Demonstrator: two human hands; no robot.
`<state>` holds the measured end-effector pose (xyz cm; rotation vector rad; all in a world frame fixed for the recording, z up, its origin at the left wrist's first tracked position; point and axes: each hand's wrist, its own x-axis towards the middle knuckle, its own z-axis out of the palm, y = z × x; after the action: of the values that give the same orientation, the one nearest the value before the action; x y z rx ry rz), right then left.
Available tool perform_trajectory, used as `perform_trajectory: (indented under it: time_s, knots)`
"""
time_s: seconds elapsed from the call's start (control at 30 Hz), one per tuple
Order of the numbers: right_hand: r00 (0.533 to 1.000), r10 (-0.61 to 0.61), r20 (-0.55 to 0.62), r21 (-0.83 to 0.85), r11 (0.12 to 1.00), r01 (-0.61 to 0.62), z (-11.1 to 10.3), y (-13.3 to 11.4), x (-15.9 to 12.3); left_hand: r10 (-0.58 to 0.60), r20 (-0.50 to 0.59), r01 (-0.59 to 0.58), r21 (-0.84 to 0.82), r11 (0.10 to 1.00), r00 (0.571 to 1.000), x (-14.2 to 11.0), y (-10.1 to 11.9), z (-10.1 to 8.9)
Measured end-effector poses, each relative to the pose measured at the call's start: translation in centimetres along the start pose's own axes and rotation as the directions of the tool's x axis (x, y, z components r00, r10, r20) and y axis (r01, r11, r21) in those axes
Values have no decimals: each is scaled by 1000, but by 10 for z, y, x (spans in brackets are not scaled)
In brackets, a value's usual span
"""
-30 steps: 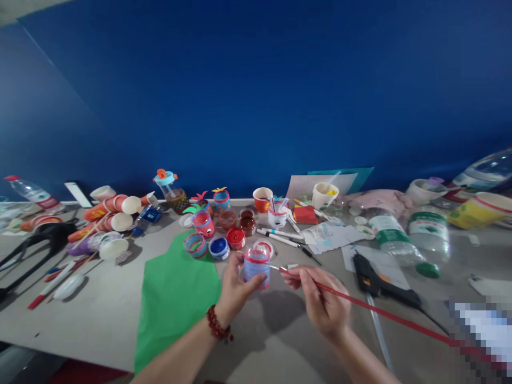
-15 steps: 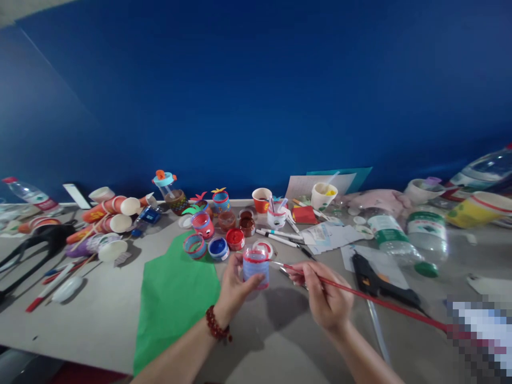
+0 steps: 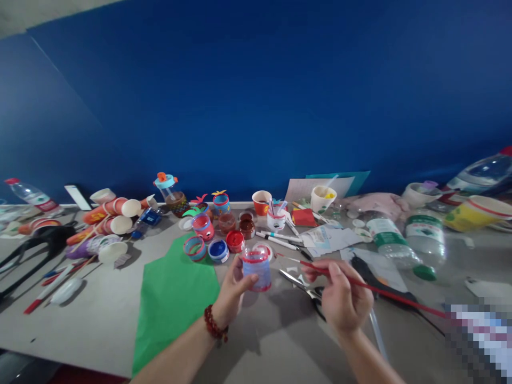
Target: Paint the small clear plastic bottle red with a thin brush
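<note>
My left hand [image 3: 232, 290] is wrapped round a small clear plastic cup [image 3: 257, 271] painted pale blue, with red bands at its rim and base. In my right hand [image 3: 344, 293] is a long red paintbrush [image 3: 370, 286]; its tip points left and stands apart from the cup. Just beyond the cup are open jars of red paint [image 3: 234, 241], blue paint [image 3: 218, 249] and brown paint [image 3: 247, 225]. A red painted cup with a face [image 3: 203, 226] and a blue-and-red ring-like cup [image 3: 195, 248] stand to their left. Scissors [image 3: 306, 290] lie beside my right hand.
Green paper [image 3: 174, 298] lies to the left of my left arm. A black glue gun [image 3: 366, 272] is partly hidden behind my right hand. Plastic bottles [image 3: 386, 234] lie at the right, bundled paper cups [image 3: 116, 213] at the left. A blue wall [image 3: 256, 106] rises behind.
My right hand has drawn the brush to the right, off the cup's rim, uncovering the scissors. My left hand still holds the cup, now tilted slightly.
</note>
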<state>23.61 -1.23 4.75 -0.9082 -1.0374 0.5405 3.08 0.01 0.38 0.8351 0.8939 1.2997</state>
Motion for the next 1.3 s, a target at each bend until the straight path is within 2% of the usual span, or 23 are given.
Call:
perform_trajectory:
  time_s: [0.17, 0.27, 0.53, 0.67, 1.1, 1.3]
  knots:
    - [973, -58, 225, -62, 995, 74, -4, 0, -11, -23, 18, 23, 0, 1000, 1000, -2, 4, 3]
    - [957, -81, 280, -80, 991, 108, -5, -1, -14, -21, 14, 21, 3, 1000, 1000, -3, 5, 3]
    - [943, -141, 303, -88, 981, 175, -4, -4, -11, -9, 32, 7, 51, 999, 999, -3, 5, 1]
    - [938, -132, 319, -96, 981, 171, -4, -3, -11, -8, 12, 8, 37, 999, 1000, -2, 3, 1]
    - [970, -55, 235, -158, 983, 94, -5, 4, -7, -13, 32, 14, -17, 1000, 999, -4, 4, 0]
    - [969, -49, 241, -174, 980, 93, -5, 6, -4, -3, 31, 4, -35, 999, 1000, -2, 1, -2]
